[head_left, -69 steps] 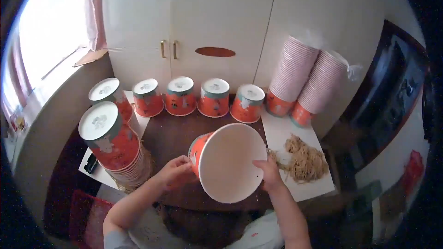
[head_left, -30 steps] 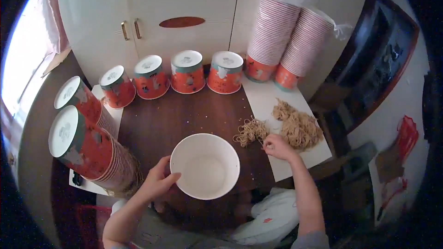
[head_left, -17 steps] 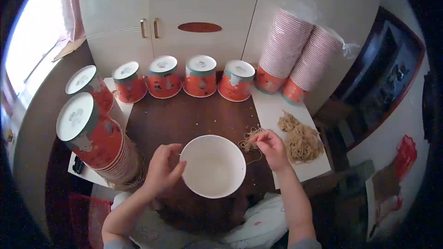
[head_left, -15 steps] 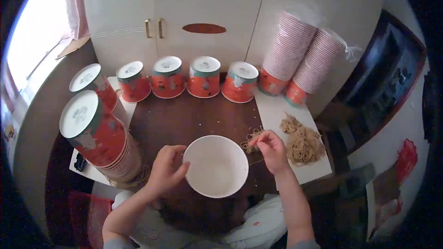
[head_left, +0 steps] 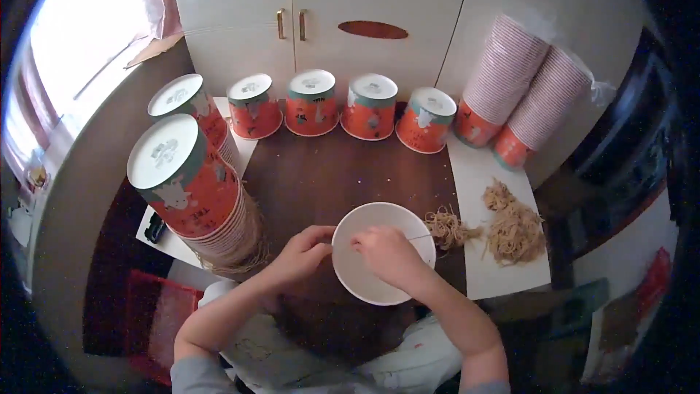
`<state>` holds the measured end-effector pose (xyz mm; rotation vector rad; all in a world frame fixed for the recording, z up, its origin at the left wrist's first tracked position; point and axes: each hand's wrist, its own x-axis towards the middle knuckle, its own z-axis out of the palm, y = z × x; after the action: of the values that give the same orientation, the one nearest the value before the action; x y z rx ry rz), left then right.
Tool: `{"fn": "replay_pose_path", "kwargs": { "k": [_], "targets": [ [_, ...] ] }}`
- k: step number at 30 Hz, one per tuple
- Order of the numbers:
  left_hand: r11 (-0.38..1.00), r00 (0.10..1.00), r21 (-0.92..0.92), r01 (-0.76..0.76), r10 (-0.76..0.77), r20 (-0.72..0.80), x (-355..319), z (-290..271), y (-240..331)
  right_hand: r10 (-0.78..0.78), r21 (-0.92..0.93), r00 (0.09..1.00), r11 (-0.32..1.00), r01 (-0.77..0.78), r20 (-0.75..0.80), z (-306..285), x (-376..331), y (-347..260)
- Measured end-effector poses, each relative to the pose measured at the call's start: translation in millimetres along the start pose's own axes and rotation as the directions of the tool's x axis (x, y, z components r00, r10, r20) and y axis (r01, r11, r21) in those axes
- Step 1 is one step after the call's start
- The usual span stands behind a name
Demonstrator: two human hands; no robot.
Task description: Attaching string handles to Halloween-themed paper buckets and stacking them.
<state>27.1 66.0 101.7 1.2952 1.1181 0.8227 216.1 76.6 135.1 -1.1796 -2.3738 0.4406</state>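
A white paper bucket (head_left: 348,270) stands open side up on the dark tabletop in front of me. My left hand (head_left: 302,252) is curled against its left side, fingers at the rim, steadying it. Over the bucket's mouth, my right hand (head_left: 386,254) is closed, its fingertips inside. From that hand a thin strand of twine (head_left: 419,238) runs to the bucket's right wall. Just beyond that wall lies a loose bundle of tan twine (head_left: 448,228). The right fingertips are partly hidden, so the strand's end cannot be seen.
Upside-down orange buckets (head_left: 312,106) line the far table edge. A nested stack of buckets (head_left: 197,190) stands at the left, with another behind it. Two tall wrapped stacks (head_left: 507,73) lean at the back right. A twine heap (head_left: 516,237) lies on the white board (head_left: 496,281).
My right hand has moved left from beside the bucket to inside its mouth, drawing a strand. My left hand has come closer against the bucket's side. The whole view has shifted.
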Motion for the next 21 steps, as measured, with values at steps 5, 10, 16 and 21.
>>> {"fn": "replay_pose_path", "kwargs": {
  "k": [5, 10, 16, 21],
  "targets": [
    [0.99, 0.997, 0.127, -0.064, 0.057, 0.054, -4, -2, -8, 0.0, -0.05, 0.999, 0.999, 0.001, 0.033, 12, 8, 1],
    [0.999, 0.998, 0.049, 0.012, -0.015, 0.055, -8, 0, -4, -0.012, 0.017, 0.999, 1.0, 0.011, 0.044, 14, 11, 2],
    [0.992, 0.998, 0.114, -0.046, 0.04, 0.056, -13, -2, -1, -0.023, 0.095, 0.999, 0.995, 0.018, 0.044, 15, 10, -1],
    [0.998, 0.997, 0.054, -0.024, 0.021, 0.072, -13, 0, 3, -0.023, 0.097, 0.996, 0.995, 0.015, 0.089, 14, 10, 1]
  ]
}}
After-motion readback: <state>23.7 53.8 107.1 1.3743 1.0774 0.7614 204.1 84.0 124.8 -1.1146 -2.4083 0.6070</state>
